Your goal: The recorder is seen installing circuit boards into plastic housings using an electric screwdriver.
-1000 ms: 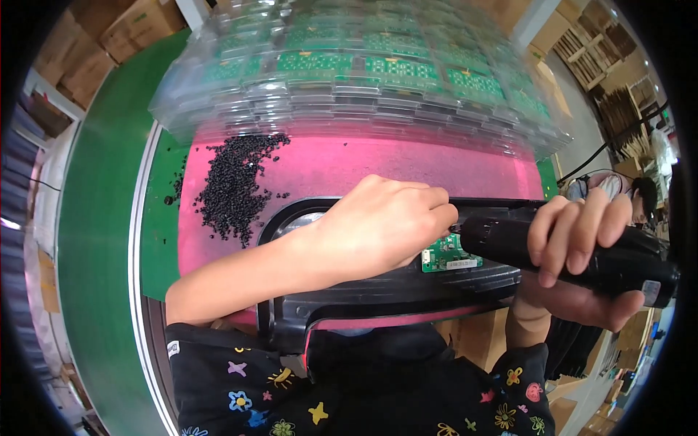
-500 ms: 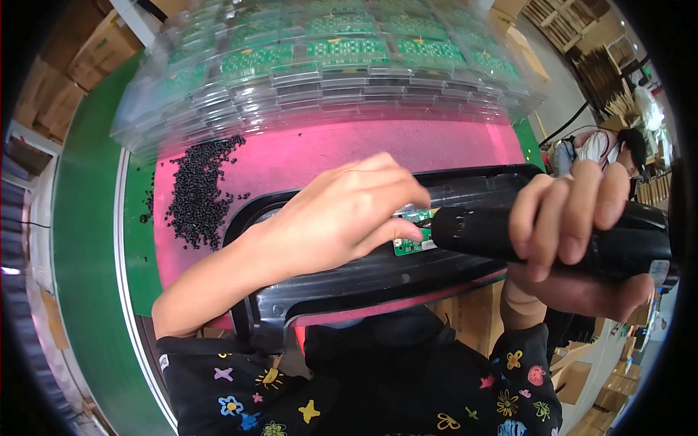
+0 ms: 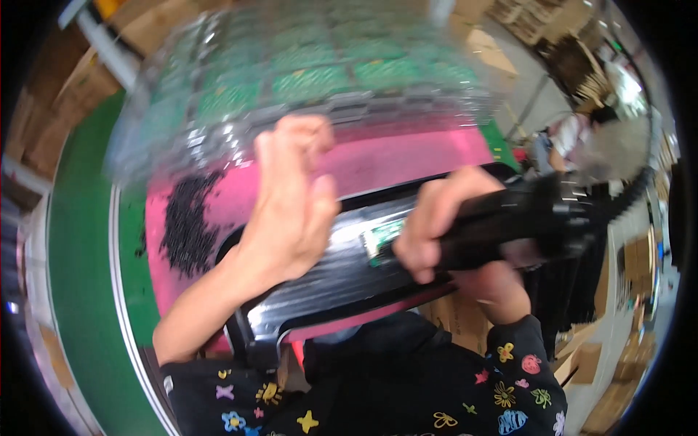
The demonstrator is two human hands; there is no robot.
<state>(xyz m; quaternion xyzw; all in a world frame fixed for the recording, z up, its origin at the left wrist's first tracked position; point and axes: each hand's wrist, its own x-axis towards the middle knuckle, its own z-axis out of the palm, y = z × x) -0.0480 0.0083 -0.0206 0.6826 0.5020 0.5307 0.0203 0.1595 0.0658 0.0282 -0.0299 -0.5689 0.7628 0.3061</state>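
My right hand (image 3: 447, 218) is wrapped round a black electric screwdriver (image 3: 502, 225), held level with its cable end to the right. Its tip is hidden behind my fingers. A small green circuit board (image 3: 381, 241) lies inside a long black plastic housing (image 3: 349, 272), just left of my right hand. My left hand (image 3: 291, 200) hovers over the housing's left part, its fingers bent and its thumb apart, with nothing visible in them. Motion blurs both hands.
A pink mat (image 3: 371, 160) covers the green bench (image 3: 83, 291). On its left lies a pile of small black pieces (image 3: 190, 229). Stacked clear trays (image 3: 305, 91) of green boards stand at the back. Another person (image 3: 571, 138) is at the far right, among cardboard boxes.
My left hand has moved left and away from the circuit board, its fingers turned up toward the trays. The screwdriver has tilted and shifted left with my right hand. The whole view has shifted.
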